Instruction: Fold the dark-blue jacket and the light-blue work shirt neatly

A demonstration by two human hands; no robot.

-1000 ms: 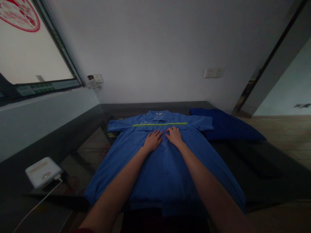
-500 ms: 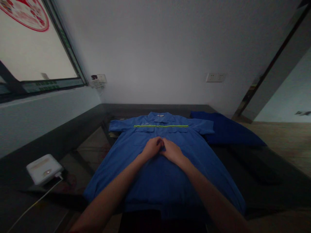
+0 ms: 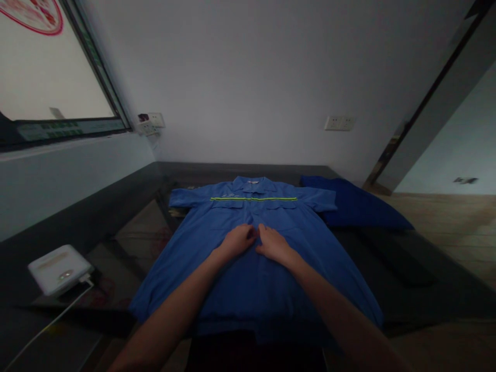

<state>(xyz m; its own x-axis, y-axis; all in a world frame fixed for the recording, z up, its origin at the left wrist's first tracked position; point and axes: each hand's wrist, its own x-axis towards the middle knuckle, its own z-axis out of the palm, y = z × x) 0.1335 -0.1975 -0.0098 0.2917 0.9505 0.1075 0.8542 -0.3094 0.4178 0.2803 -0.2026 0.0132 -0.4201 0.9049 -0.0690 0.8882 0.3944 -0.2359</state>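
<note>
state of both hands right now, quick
Left hand: fingers curled at the blue short-sleeved shirt's front; whether it pinches cloth cannot be told.
Right hand: thumb and forefinger apart, over the same front; grip unclear.

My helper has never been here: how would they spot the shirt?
On the dark table by the wall, the shirt lies spread under the left hand and right hand. Its yellow-green chest stripe sets it apart from the darker blue cloth at right.
</note>
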